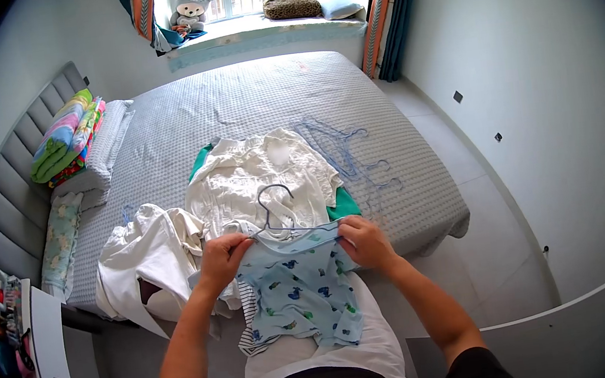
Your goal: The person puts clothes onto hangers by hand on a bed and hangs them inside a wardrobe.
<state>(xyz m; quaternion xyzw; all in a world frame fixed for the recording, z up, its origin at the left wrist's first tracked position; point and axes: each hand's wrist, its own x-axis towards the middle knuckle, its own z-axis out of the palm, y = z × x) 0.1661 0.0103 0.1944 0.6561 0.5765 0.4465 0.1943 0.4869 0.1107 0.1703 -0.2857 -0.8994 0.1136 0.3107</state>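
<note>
the shirt [299, 287] by the left hand [227, 260] is light blue with green and dark blue shapes; the bed [230, 92] ahead is grey.

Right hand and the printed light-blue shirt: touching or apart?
Touching. The head view shows the right hand gripping the printed light-blue shirt at one shoulder, thumb against the fabric, no gap visible.

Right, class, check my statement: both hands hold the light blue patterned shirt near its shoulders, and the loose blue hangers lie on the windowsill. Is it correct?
The hangers' place is wrong: the head view shows the loose blue hangers on the bed. The left hand and right hand do hold the patterned shirt there.
</note>
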